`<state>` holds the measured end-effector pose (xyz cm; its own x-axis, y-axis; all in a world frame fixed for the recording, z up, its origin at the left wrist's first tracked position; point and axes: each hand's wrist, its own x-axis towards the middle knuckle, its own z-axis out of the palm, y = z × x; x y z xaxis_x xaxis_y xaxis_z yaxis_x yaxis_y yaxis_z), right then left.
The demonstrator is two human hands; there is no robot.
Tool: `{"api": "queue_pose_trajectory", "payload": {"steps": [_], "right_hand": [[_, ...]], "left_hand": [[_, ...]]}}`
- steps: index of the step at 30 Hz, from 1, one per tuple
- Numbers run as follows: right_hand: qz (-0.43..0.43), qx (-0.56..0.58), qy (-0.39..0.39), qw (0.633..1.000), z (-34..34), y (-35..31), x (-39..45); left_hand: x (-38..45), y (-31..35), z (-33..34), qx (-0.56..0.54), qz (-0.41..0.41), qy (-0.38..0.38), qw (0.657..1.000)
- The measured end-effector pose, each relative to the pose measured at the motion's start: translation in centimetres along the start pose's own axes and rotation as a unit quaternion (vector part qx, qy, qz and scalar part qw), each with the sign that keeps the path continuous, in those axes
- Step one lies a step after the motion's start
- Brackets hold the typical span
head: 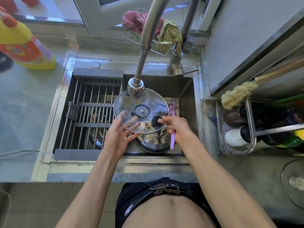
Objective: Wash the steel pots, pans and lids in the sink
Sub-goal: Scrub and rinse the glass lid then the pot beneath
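I hold a round glass lid (148,102) with a steel rim and a black centre knob over the sink (187,96), right under the faucet head (135,89). My left hand (120,130) grips its near left edge, thumb on top and fingers showing through the glass. My right hand (176,125) grips a pink-handled brush (172,140) and its fingertips touch the lid's near right rim. A dark patch and a yellowish bit show on the glass near those fingertips. A steel pot (153,143) lies in the sink below the lid. More steel ware (97,129) sits under the rack.
A grey roll-up rack (92,102) covers the sink's left half. A yellow detergent bottle (24,45) stands on the left counter. Behind the tap a wire basket (158,45) holds cloths. On the right are a bottle caddy (246,134) and another glass lid (294,183).
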<state>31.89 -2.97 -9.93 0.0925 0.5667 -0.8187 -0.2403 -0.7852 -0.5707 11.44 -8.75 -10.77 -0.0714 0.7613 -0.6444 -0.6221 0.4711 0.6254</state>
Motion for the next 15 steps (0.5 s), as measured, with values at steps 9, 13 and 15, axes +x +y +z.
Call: {"api": "queue_pose_trajectory", "payload": {"steps": [9,13,15], "right_hand": [[0.058,-0.005,-0.018,0.998,-1.9,0.1,1.4],[0.073,0.010,-0.044,0.996,-2.2,-0.3,1.5],[0.074,0.015,-0.039,0.996,-2.1,-0.2,2.0]], "left_hand": [[4.9,0.1,1.9,-0.008,-0.082,-0.026,0.996],[4.2,-0.5,4.8,0.012,-0.079,-0.126,0.989],[4.4,-0.5,4.8,0.004,-0.045,-0.107,0.993]]}}
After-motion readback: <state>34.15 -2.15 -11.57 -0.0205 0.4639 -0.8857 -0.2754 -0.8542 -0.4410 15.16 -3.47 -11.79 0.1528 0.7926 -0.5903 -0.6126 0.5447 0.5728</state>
